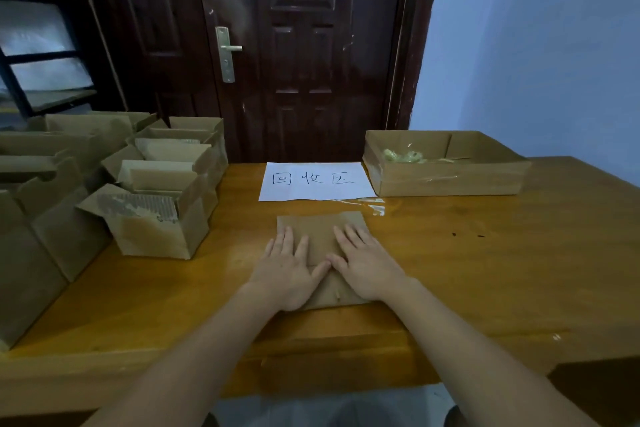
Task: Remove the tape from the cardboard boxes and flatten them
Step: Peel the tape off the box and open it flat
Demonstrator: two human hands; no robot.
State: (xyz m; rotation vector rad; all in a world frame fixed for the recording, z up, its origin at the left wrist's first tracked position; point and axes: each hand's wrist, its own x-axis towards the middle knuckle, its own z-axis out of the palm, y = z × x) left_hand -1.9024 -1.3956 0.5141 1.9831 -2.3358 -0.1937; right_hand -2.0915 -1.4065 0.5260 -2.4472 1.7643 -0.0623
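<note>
Both palms spread flat, left hand (289, 270) and right hand (367, 267), fingers straight, pressing the flattened box (320, 229) beneath onto the table (485, 253). Best to press evenly outward along creases, keeping layers aligned.

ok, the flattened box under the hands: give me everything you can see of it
The flattened brown cardboard box lies flat on the orange-brown wooden table, near its front edge, just short of the white paper sheet with handwritten characters. It looks like plain, slightly creased cardboard, roughly rectangular, with a fold line across its middle. The left hand and right hand press on it with straight, spread fingers, thumbs nearly meeting. No tape shows on its visible part; a small light speck sits near its near edge.
</note>
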